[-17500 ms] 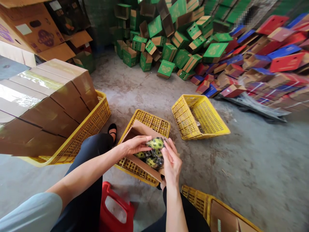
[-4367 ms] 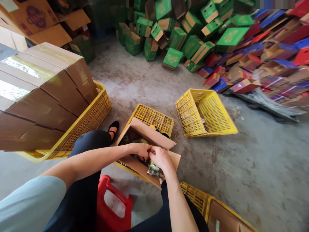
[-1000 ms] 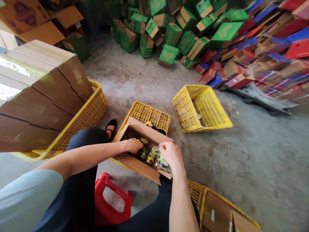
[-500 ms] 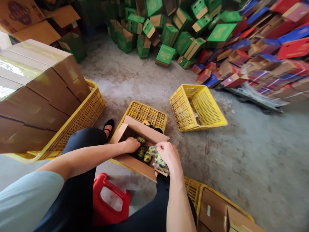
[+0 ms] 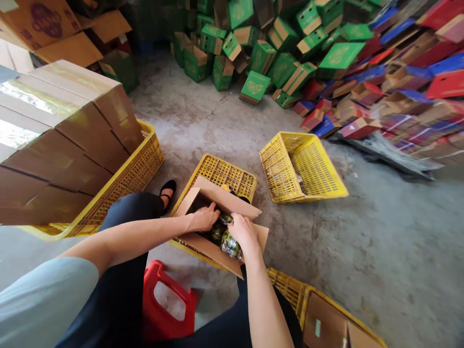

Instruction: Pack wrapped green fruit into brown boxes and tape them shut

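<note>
An open cardboard box sits tilted on an upturned yellow crate before me. Inside lie dark green and yellow rounded pieces in shiny clear wrapping; their exact kind I cannot make out. My left hand reaches over the box's left part, fingers stretched apart across the contents. At the right end my right hand is closed on a clear-wrapped green packet, low in the box. Its fingertips are partly hidden.
A yellow crate of stacked cartons stands left. Beyond the box a yellow crate lies tipped. A red stool is by my legs, and a crate with cardboard lower right. Green boxes and red and blue boxes pile up behind.
My right hand has lowered the wrapped packet into the box, moving left toward my other hand. My left hand's fingers have uncurled and moved slightly right. The box's right flap now stands outward.
</note>
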Motion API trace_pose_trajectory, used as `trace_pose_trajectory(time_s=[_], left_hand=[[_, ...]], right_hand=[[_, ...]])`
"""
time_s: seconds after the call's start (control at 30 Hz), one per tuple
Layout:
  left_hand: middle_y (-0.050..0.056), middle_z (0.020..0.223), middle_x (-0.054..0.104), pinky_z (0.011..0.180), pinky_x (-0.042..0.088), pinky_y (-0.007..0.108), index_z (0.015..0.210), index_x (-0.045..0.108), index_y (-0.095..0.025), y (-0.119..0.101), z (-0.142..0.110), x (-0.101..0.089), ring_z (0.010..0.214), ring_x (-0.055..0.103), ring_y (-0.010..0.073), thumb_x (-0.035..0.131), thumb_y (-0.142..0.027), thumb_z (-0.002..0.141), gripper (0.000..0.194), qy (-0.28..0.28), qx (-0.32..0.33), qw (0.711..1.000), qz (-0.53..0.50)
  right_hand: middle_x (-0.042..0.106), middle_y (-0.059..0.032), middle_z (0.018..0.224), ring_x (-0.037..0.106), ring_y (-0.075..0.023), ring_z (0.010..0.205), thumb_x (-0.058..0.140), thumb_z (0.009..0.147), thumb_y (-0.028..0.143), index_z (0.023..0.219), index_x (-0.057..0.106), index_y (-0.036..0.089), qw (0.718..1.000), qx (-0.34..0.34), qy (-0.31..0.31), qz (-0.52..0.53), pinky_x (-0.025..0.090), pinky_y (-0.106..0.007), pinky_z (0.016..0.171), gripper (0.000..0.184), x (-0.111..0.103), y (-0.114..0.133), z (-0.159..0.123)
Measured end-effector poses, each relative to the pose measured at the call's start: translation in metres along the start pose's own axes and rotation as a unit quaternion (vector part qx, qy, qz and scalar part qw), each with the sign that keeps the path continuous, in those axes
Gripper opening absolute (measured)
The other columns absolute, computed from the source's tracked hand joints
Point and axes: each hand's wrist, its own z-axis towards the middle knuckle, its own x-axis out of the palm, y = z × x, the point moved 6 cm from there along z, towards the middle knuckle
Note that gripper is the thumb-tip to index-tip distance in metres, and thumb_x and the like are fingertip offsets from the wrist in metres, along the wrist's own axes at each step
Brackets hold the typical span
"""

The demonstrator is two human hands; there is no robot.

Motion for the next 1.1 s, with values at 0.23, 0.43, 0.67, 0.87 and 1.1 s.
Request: trace_pose_trajectory(time_s=[0.23, 0.43, 0.67, 0.87, 1.1], left_hand=[[0.021, 0.098, 0.071, 0.078, 0.060, 0.037, 0.131, 0.055, -0.003, 0.004, -0.009, -0.004, 0.092, 0.075, 0.0326, 0.053, -0.013, 0.093, 0.040, -0.013, -0.026, 1.000, 0.004], [0.020, 0.094, 0.074, 0.080, 0.059, 0.036, 0.110, 0.067, -0.005, 0.010, -0.006, -0.011, 0.090, 0.074, 0.0309, 0.052, -0.013, 0.094, 0.024, -0.021, -0.016, 1.000, 0.003], [0.027, 0.101, 0.072, 0.082, 0.056, 0.042, 0.101, 0.077, -0.005, 0.028, -0.022, -0.032, 0.092, 0.072, 0.0334, 0.052, -0.025, 0.098, 0.033, -0.022, -0.038, 0.996, 0.077], [0.025, 0.096, 0.075, 0.087, 0.052, 0.042, 0.097, 0.080, -0.006, 0.026, -0.027, -0.031, 0.100, 0.070, 0.0349, 0.065, -0.026, 0.093, 0.026, 0.008, -0.017, 0.995, 0.097], [0.024, 0.093, 0.075, 0.090, 0.050, 0.044, 0.097, 0.080, -0.007, 0.033, -0.028, -0.042, 0.096, 0.068, 0.0328, 0.059, -0.024, 0.096, 0.027, -0.017, -0.015, 0.996, 0.081]], right_hand=[[0.075, -0.0101, 0.129, 0.069, -0.0252, 0.120, 0.049, 0.098, 0.023, 0.138, 0.065, 0.027, 0.998, -0.052, -0.018, 0.030, 0.048, -0.031, 0.099, 0.043, -0.003, -0.006, -0.010], [0.072, -0.0088, 0.135, 0.066, -0.0253, 0.126, 0.049, 0.095, 0.016, 0.129, 0.072, 0.024, 0.993, -0.113, 0.016, 0.006, 0.049, -0.032, 0.102, 0.042, 0.002, -0.001, -0.019], [0.071, -0.0144, 0.135, 0.068, -0.0300, 0.123, 0.057, 0.088, 0.010, 0.142, 0.063, 0.025, 0.993, -0.105, 0.051, -0.021, 0.051, -0.038, 0.100, 0.056, 0.025, 0.025, -0.005], [0.068, -0.0109, 0.141, 0.067, -0.0271, 0.124, 0.062, 0.092, 0.024, 0.147, 0.058, 0.029, 0.992, -0.116, 0.057, 0.002, 0.049, -0.036, 0.101, 0.055, 0.023, 0.020, 0.003], [0.080, -0.0079, 0.100, 0.072, -0.0225, 0.095, 0.044, 0.104, 0.039, 0.105, 0.078, 0.015, 0.961, -0.154, -0.069, 0.219, 0.052, -0.028, 0.088, 0.041, -0.009, 0.017, 0.010]])
